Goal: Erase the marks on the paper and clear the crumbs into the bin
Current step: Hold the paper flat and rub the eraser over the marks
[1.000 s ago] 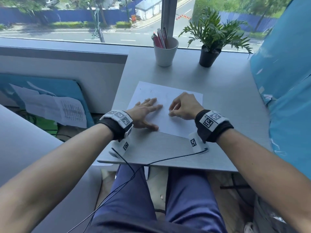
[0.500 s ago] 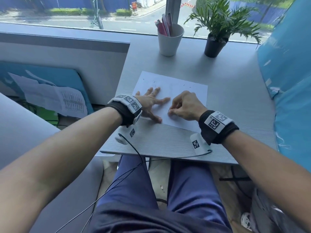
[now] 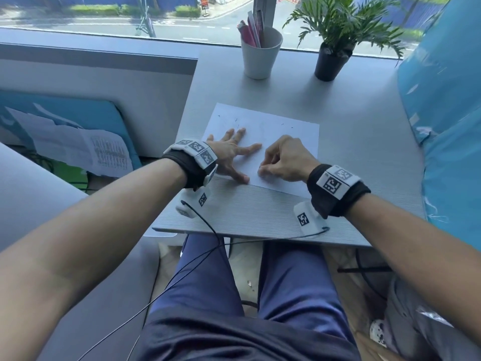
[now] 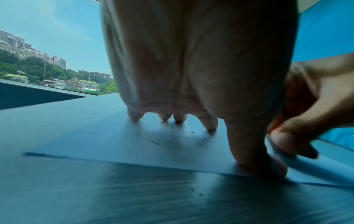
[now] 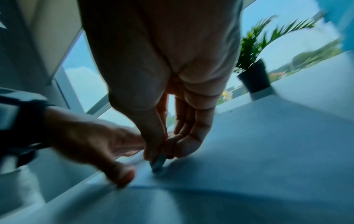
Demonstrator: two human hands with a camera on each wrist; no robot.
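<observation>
Our left hand [image 3: 230, 156] presses flat on the paper [image 3: 283, 131]; just beside it, our right hand [image 3: 285, 160] pinches an eraser [image 5: 158, 162] against the sheet.

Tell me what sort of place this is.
Probably an office or study nook, well above street level. A grey desk sits against a big window overlooking a road, with a cup of pens and a potted plant at the back, and a sheet of paper under the hands.

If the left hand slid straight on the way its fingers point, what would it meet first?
Only bare paper and crumbs lie ahead of the left hand; farther on, probably the white cup, though depth is unclear.
</observation>
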